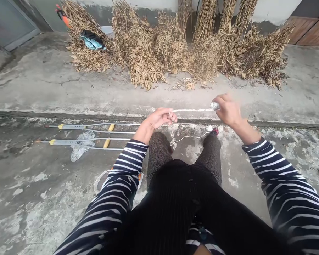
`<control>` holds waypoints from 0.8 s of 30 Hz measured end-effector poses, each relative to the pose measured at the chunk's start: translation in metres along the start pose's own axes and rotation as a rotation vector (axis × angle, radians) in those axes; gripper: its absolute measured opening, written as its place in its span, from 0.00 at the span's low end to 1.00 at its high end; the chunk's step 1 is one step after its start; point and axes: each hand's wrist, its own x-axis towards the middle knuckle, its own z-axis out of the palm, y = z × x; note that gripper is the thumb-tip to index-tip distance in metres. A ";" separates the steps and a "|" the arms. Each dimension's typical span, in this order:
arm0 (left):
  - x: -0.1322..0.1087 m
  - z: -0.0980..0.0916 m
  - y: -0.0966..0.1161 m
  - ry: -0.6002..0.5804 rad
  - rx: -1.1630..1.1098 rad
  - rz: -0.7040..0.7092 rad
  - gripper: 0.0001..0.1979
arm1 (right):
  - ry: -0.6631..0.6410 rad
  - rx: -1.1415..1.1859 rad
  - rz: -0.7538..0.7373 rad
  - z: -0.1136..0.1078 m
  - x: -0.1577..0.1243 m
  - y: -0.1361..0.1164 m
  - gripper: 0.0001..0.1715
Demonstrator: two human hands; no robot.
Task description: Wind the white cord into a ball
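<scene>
My left hand (163, 118) pinches a white cord (191, 110) that runs level and taut to the right. At its other end my right hand (228, 109) is closed on a small white roll of cord (215, 106), held over the edge of the concrete step. Below my left fingers hangs a loose, tangled length of cord (173, 142). From there a thin strand trails to a small white ball (209, 128) on the ground by my right foot.
Bundles of dried stalks (146, 53) lean along the wall on the raised concrete ledge (95, 92). A pair of crutches (71, 126) lies to my left, with a clear plastic bag (81, 150) by them. A white basin (107, 31) stands among the stalks.
</scene>
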 end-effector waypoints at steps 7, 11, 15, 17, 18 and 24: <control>0.047 0.049 -0.057 0.393 0.225 -0.024 0.16 | 0.139 0.165 -0.051 -0.035 0.007 -0.024 0.24; 0.064 0.105 -0.044 0.211 -0.048 0.214 0.21 | 0.085 0.237 -0.101 -0.038 0.014 -0.048 0.24; 0.066 0.144 -0.026 0.148 -0.153 0.291 0.09 | 0.083 0.170 -0.134 -0.034 0.026 -0.057 0.23; 0.059 0.146 -0.026 0.126 -0.129 0.268 0.13 | 0.098 0.145 -0.131 -0.033 0.033 -0.051 0.21; 0.054 0.142 -0.028 0.102 -0.101 0.241 0.14 | 0.097 0.131 -0.122 -0.032 0.036 -0.045 0.20; 0.010 0.077 -0.026 -0.203 0.096 -0.097 0.14 | -0.035 -0.104 -0.080 -0.018 0.029 0.008 0.21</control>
